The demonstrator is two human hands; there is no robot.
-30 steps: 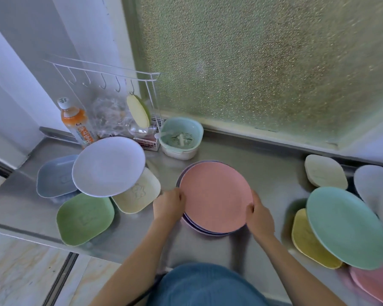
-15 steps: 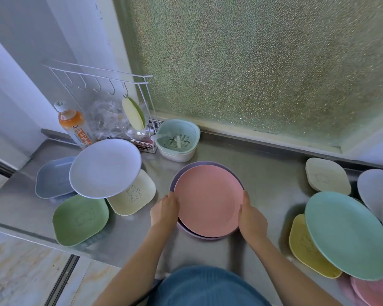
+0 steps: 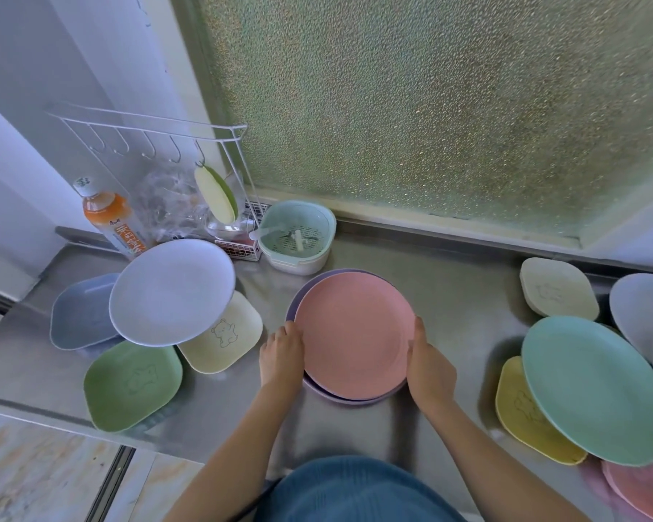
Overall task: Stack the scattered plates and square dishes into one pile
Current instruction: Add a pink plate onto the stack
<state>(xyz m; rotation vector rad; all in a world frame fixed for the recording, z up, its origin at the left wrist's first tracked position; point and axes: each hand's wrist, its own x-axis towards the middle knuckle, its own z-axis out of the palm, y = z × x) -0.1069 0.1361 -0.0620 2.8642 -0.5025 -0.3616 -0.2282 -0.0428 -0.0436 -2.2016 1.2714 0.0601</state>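
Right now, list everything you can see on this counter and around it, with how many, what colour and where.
Pink plate: 1, centre, on the purple plate.
Purple plate: 1, beneath it.
White plate: 1, left, resting over square dishes.
Square dishes, left: 3, blue-grey, green, cream.
Teal plate: 1, right, over a yellow square dish.
Cream square dish: 1, back right.
Pale plate: 1, far right edge.
Pink dish: 1, bottom right, cut off.
Strainer bowl: 1, mint green, back centre.
Bottle: 1, orange, back left.
Hook rack: 1, white, back left.
Left hand, right hand: gripping the stack's rims.
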